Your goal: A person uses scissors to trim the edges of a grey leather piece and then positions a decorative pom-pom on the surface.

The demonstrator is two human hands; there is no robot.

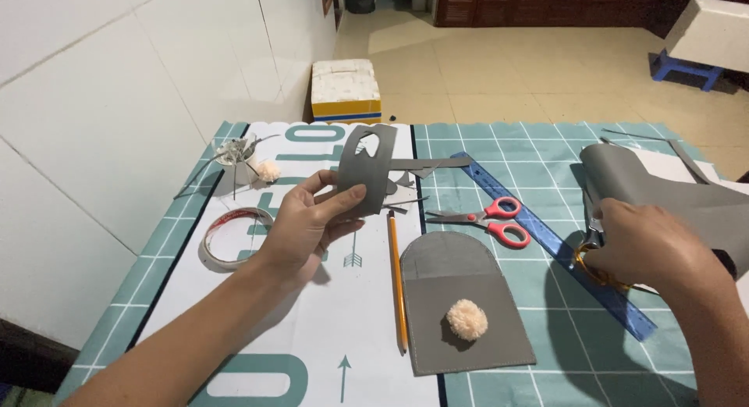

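My left hand [308, 223] holds up a cut grey felt piece [368, 167] with curved openings, pinched between thumb and fingers over the white printed sheet [312, 329]. My right hand [651, 247] rests at the right on a pair of yellow-handled scissors [591, 260], gripping the handles beside a large rolled grey felt sheet [663, 190]. Between the hands lies an arch-shaped grey felt pocket [460, 286] with a cream pompom [466, 319] on it.
A yellow pencil [396, 278], red-handled scissors [491, 221] and a blue ruler [562, 247] lie on the teal grid mat [546, 165]. A tape roll [230, 237] and another pompom [268, 170] sit left. A white foam box [345, 88] stands behind, a white wall at left.
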